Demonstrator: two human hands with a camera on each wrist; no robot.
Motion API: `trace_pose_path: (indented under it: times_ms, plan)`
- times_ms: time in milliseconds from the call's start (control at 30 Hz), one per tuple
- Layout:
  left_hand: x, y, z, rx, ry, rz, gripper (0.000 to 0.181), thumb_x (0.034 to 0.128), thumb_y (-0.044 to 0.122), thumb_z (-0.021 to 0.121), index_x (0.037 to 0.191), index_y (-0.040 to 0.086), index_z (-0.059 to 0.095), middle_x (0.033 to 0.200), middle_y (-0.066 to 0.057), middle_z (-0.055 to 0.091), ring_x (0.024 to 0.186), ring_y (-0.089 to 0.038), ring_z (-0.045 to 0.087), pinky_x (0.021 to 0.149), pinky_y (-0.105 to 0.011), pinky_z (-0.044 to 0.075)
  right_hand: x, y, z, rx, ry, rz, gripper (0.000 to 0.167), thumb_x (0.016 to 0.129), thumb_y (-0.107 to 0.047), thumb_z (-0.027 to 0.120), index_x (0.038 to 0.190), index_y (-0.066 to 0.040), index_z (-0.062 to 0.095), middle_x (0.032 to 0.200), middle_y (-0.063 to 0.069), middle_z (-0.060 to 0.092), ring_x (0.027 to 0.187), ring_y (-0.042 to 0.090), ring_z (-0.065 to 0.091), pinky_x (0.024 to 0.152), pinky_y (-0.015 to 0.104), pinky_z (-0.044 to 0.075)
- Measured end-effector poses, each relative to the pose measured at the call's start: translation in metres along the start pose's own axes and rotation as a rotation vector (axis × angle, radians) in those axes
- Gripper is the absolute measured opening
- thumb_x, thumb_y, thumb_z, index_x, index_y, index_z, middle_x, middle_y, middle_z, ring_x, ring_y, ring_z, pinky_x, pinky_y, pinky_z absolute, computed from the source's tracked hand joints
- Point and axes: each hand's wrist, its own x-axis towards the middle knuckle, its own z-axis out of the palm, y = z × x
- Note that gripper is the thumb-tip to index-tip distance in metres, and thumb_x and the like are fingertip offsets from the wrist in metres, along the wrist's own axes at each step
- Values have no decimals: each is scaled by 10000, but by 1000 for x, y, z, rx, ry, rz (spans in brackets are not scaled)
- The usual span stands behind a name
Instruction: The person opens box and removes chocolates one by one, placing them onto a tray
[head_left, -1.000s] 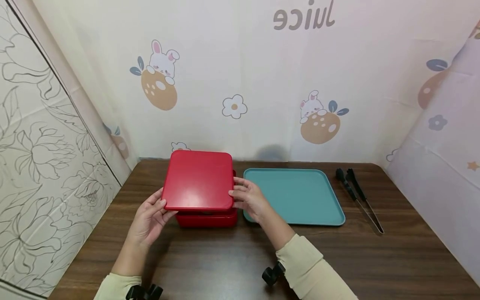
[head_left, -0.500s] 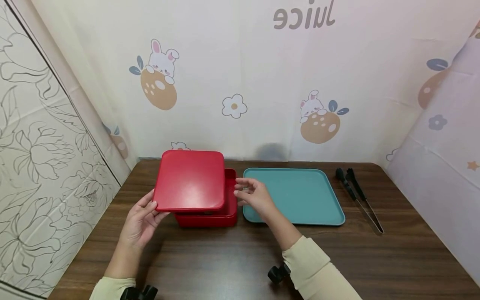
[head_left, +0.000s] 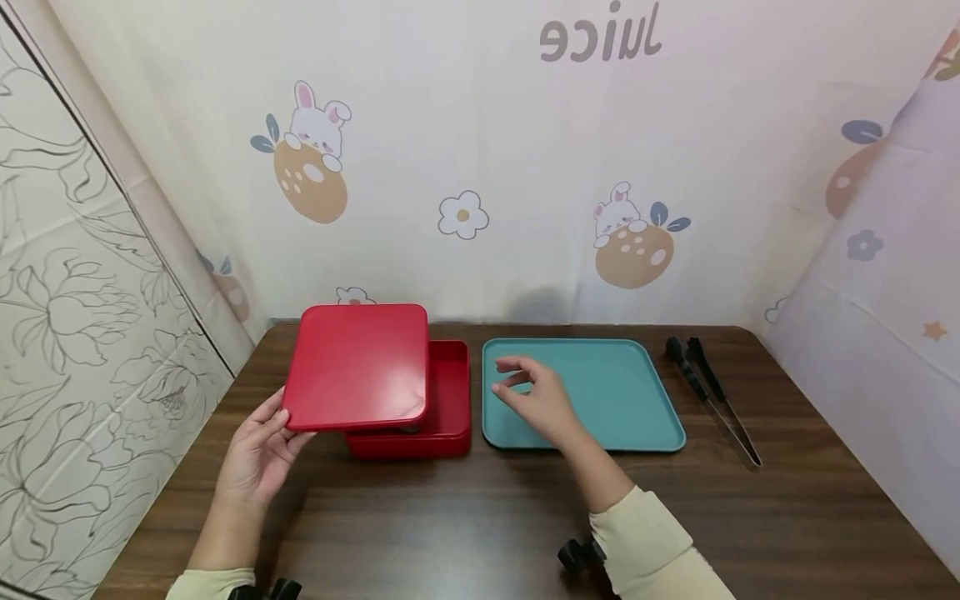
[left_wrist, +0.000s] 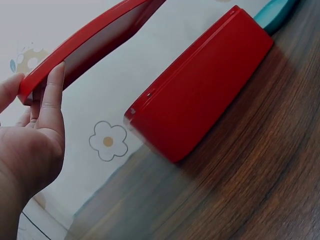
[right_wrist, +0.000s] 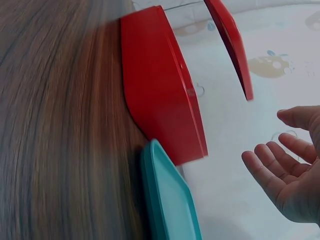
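A square red lid (head_left: 358,365) is pinched at its near left corner by my left hand (head_left: 257,454). In both wrist views the lid hangs above the red box (left_wrist: 200,85), apart from it. From the head view, the lid covers the left part of the box, and its right inside (head_left: 452,392) shows; what lies under the lid is mostly hidden. My right hand (head_left: 542,400) holds nothing, fingers loosely bent, above the left side of the teal tray (head_left: 600,392). In the right wrist view, its fingers (right_wrist: 267,170) are apart from lid and box.
Black-handled metal tongs (head_left: 712,400) lie right of the tray on the dark wooden table (head_left: 450,525). A printed curtain (head_left: 465,125) hangs directly behind the table, and another patterned sheet (head_left: 82,317) stands along the left side.
My left hand has carried the lid leftward, uncovering the right part of the box. My right hand has let go of the lid and drawn back to the right, over the tray.
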Motion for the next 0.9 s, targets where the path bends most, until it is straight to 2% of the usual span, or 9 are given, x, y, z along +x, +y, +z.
trace_pose_path:
  times_ms: [300,500,700,900]
  plan:
    - [-6,11,-7,-60,15,24,460,1014,-85,183,1298,-85,544,1176,-233,646,981,-332,677,817,-415,553,-10,11,-28,-114,57,-53,377,885,-146,736,1243,-72,645,1192,108,638,987,226,639,797,405,552]
    - [-10,20,-13,-91,28,52,447,1019,-64,186,1293,-98,538,1170,-239,648,983,-343,674,820,-420,552,-19,19,-46,-166,88,-51,382,887,-155,735,1247,-66,644,1192,127,636,978,232,643,771,403,555]
    - [-16,30,-17,-133,57,78,444,1026,-41,191,1288,-102,544,1181,-243,646,998,-360,669,831,-437,546,-26,23,-65,-209,118,-34,360,899,-163,721,1236,-62,647,1175,128,638,971,229,641,747,346,554]
    - [-22,36,-19,-130,111,102,433,1029,-32,221,1343,-86,515,1240,-232,623,1015,-373,663,839,-441,541,-37,26,-83,-201,149,-9,348,916,-180,702,1235,-55,641,1200,115,632,988,229,626,741,252,533]
